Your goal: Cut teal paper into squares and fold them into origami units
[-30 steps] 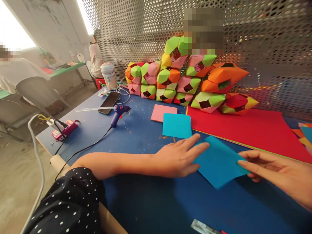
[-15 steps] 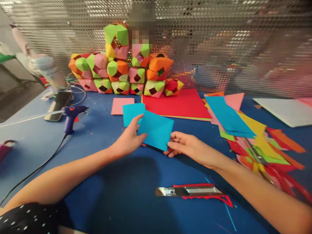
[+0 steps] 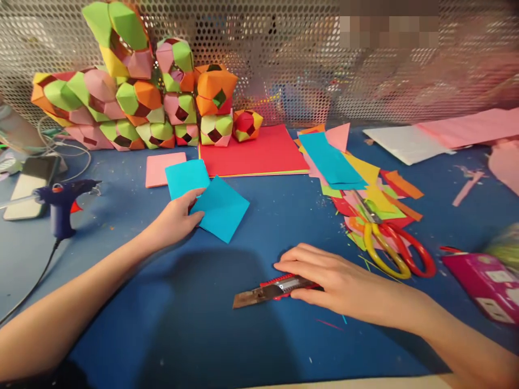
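My left hand (image 3: 174,221) pinches a blue paper square (image 3: 225,209) by its left corner, close to the table. Partly under that square, a second blue square (image 3: 187,177) overlaps a small pink paper square (image 3: 156,168). My right hand (image 3: 320,273) is closed from above around the red handle of a utility knife (image 3: 270,290). Its bare blade points left on the table, and the rear of the handle is hidden under my palm.
Folded-paper balls (image 3: 178,108) are stacked against a perforated metal screen (image 3: 259,32). Red sheets (image 3: 255,154), paper scraps (image 3: 340,167) and scissors (image 3: 385,243) lie ahead and right. On the left are a glue gun (image 3: 62,202) and a phone (image 3: 30,183). A magenta case (image 3: 482,281) sits right.
My right hand has let go of the blue paper, come down and taken hold of the utility knife, turning it slightly. My left hand has lowered the blue square. The view has swung right.
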Demonstrator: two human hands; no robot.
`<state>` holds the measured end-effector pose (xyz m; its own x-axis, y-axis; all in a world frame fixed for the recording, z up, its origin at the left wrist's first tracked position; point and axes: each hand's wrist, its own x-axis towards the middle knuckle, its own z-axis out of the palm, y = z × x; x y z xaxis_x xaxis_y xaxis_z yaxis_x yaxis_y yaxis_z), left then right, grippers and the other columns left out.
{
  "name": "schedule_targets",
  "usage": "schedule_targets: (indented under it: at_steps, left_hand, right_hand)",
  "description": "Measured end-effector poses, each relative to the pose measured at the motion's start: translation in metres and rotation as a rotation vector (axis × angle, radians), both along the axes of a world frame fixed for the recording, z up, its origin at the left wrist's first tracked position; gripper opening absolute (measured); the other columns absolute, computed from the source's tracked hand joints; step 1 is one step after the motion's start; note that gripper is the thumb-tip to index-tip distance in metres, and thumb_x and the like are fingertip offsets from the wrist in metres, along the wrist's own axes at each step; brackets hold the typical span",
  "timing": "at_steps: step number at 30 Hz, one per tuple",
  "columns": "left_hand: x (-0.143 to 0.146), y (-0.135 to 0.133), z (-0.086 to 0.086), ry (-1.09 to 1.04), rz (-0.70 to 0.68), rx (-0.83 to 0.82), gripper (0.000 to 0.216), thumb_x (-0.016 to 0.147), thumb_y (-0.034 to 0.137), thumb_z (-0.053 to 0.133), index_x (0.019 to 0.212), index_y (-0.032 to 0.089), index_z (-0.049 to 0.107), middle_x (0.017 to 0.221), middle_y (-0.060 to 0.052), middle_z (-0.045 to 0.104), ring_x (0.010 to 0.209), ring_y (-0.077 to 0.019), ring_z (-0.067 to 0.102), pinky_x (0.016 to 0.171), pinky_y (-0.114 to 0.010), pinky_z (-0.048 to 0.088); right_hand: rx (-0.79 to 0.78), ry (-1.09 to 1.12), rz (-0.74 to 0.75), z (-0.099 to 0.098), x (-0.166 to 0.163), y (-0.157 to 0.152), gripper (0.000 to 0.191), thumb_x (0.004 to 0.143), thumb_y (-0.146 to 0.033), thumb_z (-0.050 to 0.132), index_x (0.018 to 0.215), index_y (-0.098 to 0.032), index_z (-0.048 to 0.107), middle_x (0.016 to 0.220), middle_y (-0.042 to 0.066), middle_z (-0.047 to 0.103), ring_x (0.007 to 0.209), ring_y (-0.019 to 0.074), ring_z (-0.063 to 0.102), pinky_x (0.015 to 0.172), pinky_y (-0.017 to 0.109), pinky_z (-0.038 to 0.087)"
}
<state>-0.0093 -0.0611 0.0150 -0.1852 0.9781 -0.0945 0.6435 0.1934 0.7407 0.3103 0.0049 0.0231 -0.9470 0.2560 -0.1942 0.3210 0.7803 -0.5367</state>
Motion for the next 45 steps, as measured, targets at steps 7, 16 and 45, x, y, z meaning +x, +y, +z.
schedule_targets:
  at_steps: [7,16,45]
  left_hand:
    - [-0.002,0.000,0.010,0.162,-0.155,-0.072,0.055,0.084,0.025,0.051,0.138,0.018,0.048,0.096,-0.005,0.067,0.078,-0.0173,0.063,0.072,-0.028,0.050]
    - [-0.004,-0.001,0.004,0.219,-0.243,0.100,0.040,0.086,0.025,0.048,0.125,0.024,0.058,0.120,-0.003,0.063,0.092,-0.0174,0.061,0.081,-0.030,0.049]
    - [0.003,-0.002,0.008,0.518,-0.246,0.294,0.040,0.091,0.024,0.045,0.131,0.020,0.048,0.135,-0.012,0.049,0.118,-0.0237,0.054,0.097,-0.041,0.048]
  right_hand:
    - [0.063,0.141,0.024,-0.010,0.005,0.005,0.025,0.091,-0.017,0.051,0.111,-0.021,0.064,0.102,0.008,0.063,0.095,0.0199,0.059,0.081,0.033,0.051]
    - [0.151,0.415,-0.352,-0.029,0.006,0.031,0.018,0.088,-0.022,0.057,0.104,-0.019,0.063,0.098,0.006,0.063,0.081,0.0146,0.063,0.071,0.025,0.052]
    - [0.216,0.359,-0.291,-0.032,0.017,0.055,0.030,0.093,-0.027,0.050,0.117,-0.018,0.064,0.104,0.010,0.064,0.098,0.0220,0.060,0.083,0.037,0.052]
